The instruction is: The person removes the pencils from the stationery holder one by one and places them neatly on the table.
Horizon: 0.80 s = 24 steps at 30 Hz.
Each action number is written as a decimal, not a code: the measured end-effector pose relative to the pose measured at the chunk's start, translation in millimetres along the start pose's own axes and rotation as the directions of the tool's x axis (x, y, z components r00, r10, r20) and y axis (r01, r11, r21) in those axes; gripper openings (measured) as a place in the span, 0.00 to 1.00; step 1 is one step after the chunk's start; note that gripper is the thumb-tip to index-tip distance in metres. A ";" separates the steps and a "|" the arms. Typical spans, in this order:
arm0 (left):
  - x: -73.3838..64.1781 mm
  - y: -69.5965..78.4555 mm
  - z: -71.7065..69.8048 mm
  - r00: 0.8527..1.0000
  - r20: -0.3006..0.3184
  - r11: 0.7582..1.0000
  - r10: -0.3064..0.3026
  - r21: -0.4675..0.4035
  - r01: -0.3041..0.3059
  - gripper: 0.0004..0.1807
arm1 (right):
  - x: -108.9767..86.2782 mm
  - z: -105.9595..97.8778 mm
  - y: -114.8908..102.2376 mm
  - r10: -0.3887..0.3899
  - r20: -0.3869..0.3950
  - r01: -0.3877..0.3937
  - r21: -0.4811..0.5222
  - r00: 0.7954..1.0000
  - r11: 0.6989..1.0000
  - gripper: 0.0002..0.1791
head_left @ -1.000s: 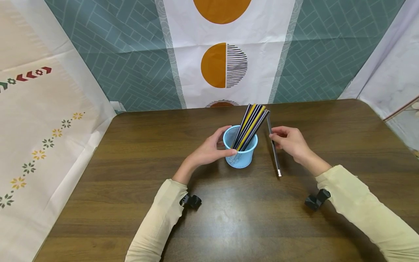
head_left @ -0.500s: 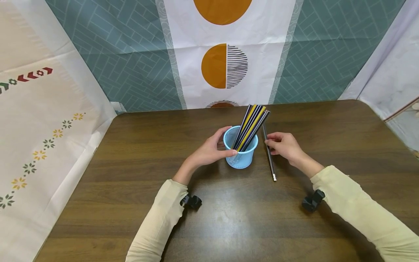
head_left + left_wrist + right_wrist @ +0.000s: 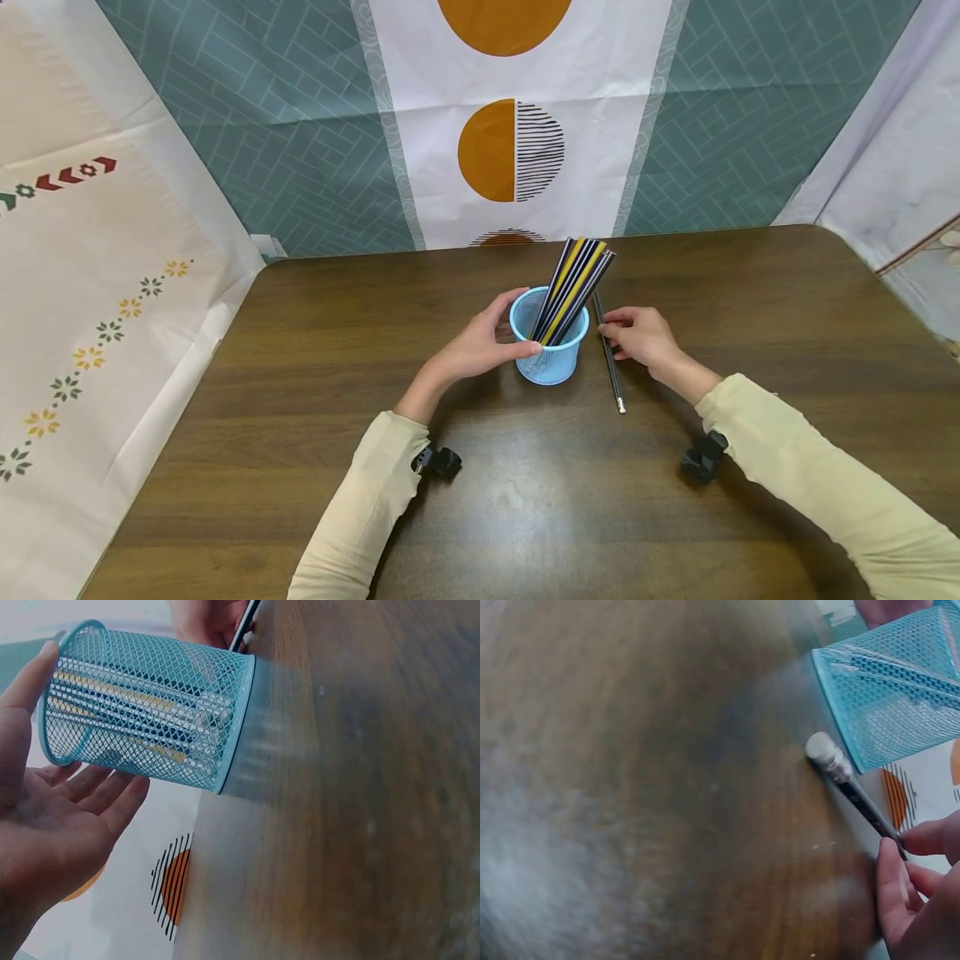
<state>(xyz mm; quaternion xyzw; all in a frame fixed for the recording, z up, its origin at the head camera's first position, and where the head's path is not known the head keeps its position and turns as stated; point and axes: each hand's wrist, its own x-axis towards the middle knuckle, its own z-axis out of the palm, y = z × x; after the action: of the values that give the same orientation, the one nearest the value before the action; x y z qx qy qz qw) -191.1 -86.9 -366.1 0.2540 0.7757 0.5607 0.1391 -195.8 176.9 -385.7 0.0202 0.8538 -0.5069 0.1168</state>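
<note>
My left hand (image 3: 476, 343) grips a light blue mesh pencil cup (image 3: 553, 368) near its rim, thumb on the near side and fingers round the far side. The cup stands upright, with a bundle of dark, white and yellow pencils (image 3: 573, 292) leaning right in it. Just right of the cup, my right hand (image 3: 643, 336) pinches a dark pencil (image 3: 615, 382) between thumb and fingers. Its white eraser (image 3: 820, 746) points toward the person and lies close over the table in the right wrist view. The pencil's far end is partly hidden behind the bundle in the head view.
The brown wooden table (image 3: 495, 517) reaches back to a hanging cloth (image 3: 300, 167) with teal panels and orange circles. A pale patterned cloth (image 3: 112, 400) hangs along the left edge. Black camera mounts (image 3: 705, 458) sit at both wrists.
My right hand has moved left with the pencil, bringing it nearer the cup. The left hand and the cup have stayed in place.
</note>
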 end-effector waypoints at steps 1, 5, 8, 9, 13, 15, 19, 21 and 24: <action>0.1 0.1 0.1 1.000 0.001 1.000 0.001 0.001 -0.001 0.43 | -0.1 0.8 0.4 -0.004 -0.009 0.004 -0.006 1.000 1.000 0.19; 0.4 -0.6 0.0 1.000 0.000 1.000 0.004 0.001 -0.004 0.43 | -0.9 3.9 1.9 -0.028 -0.043 0.027 -0.028 0.999 0.999 0.18; 0.4 -1.2 0.0 1.000 -0.002 1.000 0.004 0.002 -0.004 0.43 | -0.8 5.6 3.5 -0.040 -0.060 0.038 -0.044 0.997 0.998 0.18; 0.4 -1.5 0.1 1.000 -0.002 1.000 0.003 0.003 -0.003 0.43 | -1.1 6.0 3.7 -0.042 -0.065 0.039 -0.048 0.997 0.998 0.18; 1.7 -1.9 0.8 1.000 0.002 1.000 0.000 0.011 0.000 0.43 | -1.6 5.3 5.3 -0.042 -0.079 0.037 -0.062 0.996 0.997 0.18; 2.3 -2.0 1.2 1.000 0.006 1.000 0.001 0.013 -0.001 0.43 | -2.2 5.0 5.7 -0.042 -0.086 0.037 -0.066 0.995 0.997 0.17; 1.2 -1.4 1.1 1.000 0.004 1.000 -0.004 0.006 0.004 0.43 | -3.0 6.1 6.5 -0.060 -0.100 0.054 -0.069 0.993 0.996 0.17; 0.4 -1.1 0.8 1.000 0.001 1.000 -0.003 0.006 0.003 0.43 | -3.5 6.9 6.5 -0.074 -0.108 0.067 -0.073 0.991 0.995 0.16; 0.7 -1.4 1.0 1.000 0.001 1.000 0.001 0.006 -0.001 0.43 | -4.9 7.0 6.5 -0.097 -0.118 0.088 -0.080 0.988 0.993 0.15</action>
<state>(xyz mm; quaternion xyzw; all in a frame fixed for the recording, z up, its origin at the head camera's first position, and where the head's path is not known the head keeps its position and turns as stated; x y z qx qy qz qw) -191.6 -86.1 -367.7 0.2551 0.7771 0.5585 0.1382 -188.8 174.4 -393.4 0.0072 0.8778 -0.4772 0.0415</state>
